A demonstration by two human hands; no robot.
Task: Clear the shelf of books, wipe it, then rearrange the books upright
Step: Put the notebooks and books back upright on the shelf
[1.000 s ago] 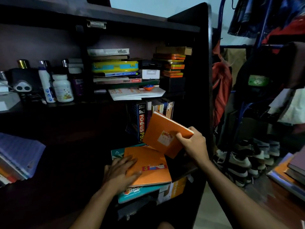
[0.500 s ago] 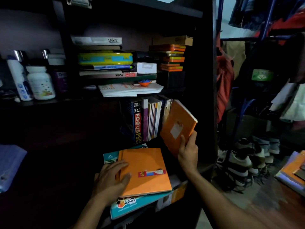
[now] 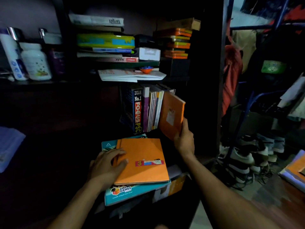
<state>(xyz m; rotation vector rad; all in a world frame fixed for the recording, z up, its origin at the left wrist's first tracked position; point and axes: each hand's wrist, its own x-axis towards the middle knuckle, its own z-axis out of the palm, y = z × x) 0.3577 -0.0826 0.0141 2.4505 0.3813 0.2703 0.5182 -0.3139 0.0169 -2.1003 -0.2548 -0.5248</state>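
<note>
Right hand: the right hand (image 3: 184,140), right of frame centre, grips the lower right edge of an orange notebook (image 3: 172,114), thumb on the cover, fingers behind it.
Orange notebook: nearly upright, tilted slightly right, its left edge against the row of upright books (image 3: 146,109) just above centre; a pale label shows on the cover.
Left hand: the left hand (image 3: 107,167), lower centre, rests palm down with relaxed fingers on the left edge of a flat orange book (image 3: 143,161); it grasps nothing.
Flat orange book: lies on top of a teal "edu GAMES" book (image 3: 132,192), below the upright row and between the two forearms; a red and blue sticker marks its cover.
Upright row: spines include a dark volume reading "FOCUS PSC", a purple one and several thin pale ones.
Shelf above: a stack of flat books (image 3: 105,42) at upper centre, the top one marked "Target"; a smaller pile of orange boxes (image 3: 177,42) to its right.
Upper left: white bottles (image 3: 35,61) stand on a dark ledge.
Right edge: shoes (image 3: 244,161) on the floor under hanging clothes (image 3: 231,75).
</note>
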